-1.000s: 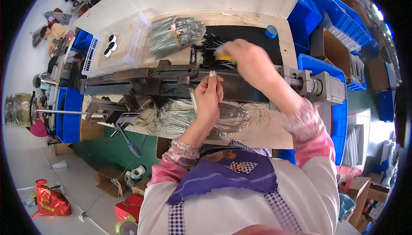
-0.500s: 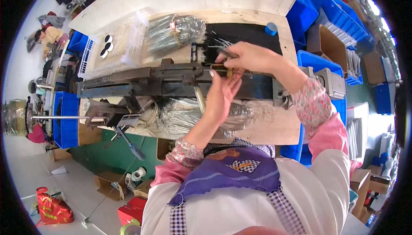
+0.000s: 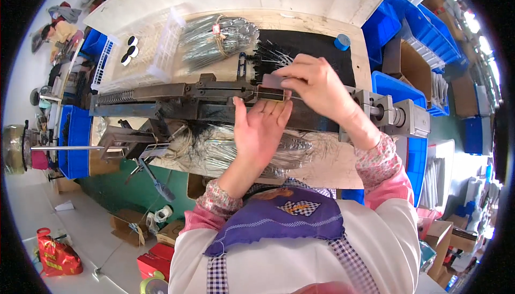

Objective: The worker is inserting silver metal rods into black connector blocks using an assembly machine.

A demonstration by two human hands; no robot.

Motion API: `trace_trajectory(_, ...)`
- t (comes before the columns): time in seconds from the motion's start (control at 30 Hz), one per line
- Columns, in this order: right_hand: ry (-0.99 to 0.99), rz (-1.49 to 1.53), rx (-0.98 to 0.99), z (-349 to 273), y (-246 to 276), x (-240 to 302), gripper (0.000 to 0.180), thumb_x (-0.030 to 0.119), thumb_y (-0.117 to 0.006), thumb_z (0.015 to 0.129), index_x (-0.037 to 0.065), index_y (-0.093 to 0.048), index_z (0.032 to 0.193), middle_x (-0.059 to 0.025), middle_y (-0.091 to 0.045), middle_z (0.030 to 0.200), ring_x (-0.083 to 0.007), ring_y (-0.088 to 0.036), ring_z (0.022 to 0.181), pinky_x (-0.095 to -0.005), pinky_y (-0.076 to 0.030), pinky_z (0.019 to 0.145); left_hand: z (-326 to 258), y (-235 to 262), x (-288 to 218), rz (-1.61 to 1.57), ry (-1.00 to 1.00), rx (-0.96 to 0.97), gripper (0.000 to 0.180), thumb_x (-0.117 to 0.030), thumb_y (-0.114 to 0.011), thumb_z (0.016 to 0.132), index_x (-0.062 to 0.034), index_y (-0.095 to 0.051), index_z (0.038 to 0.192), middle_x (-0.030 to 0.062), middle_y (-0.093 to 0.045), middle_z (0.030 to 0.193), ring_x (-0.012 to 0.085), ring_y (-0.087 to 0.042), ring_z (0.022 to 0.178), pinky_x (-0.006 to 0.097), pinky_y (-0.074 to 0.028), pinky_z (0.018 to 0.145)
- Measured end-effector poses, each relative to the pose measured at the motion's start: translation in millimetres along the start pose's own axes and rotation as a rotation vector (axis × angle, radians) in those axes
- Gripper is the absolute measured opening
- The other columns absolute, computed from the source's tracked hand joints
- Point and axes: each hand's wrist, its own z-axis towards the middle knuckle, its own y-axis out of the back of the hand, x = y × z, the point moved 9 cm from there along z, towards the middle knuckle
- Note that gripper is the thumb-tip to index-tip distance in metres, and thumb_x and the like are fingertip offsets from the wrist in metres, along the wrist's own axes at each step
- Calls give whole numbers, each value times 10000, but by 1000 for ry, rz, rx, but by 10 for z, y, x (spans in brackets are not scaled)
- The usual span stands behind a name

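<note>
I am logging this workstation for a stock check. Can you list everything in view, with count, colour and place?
metal press machine: one, dark grey, lying across the bench
tied wire bundle: one, silvery, far side of bench
loose wire pile: one, silvery, near edge of bench
black mat: one, far right of bench
tape roll: one, blue, beside the mat
white tray: one, far left of bench
blue bins: several, right side
left hand: fingertips at the machine
right hand: pinching a thin wire
</note>
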Motion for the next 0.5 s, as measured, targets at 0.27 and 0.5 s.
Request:
trace_trajectory(0.27,137,-48,12,18,-42,113,88,106,-650,737,102,-693,814,-37,-617,739,-232,-613,727,-374,-413,768,-30,-67,-112,124,-54,-4,679,-558,-327,974,70,-451,1203,158,-496,1265,261,-454,1231,385,-308,1123)
trace_trajectory(0.5,228,-194,-44,-35,22,143,120,124,-663,715,145,-701,827,-12,-592,712,-204,-608,729,-367,-409,774,-3,-80,-111,99,-39,61,778,-544,-322,972,181,-338,1253,257,-421,1315,332,-377,1304,418,-254,1155)
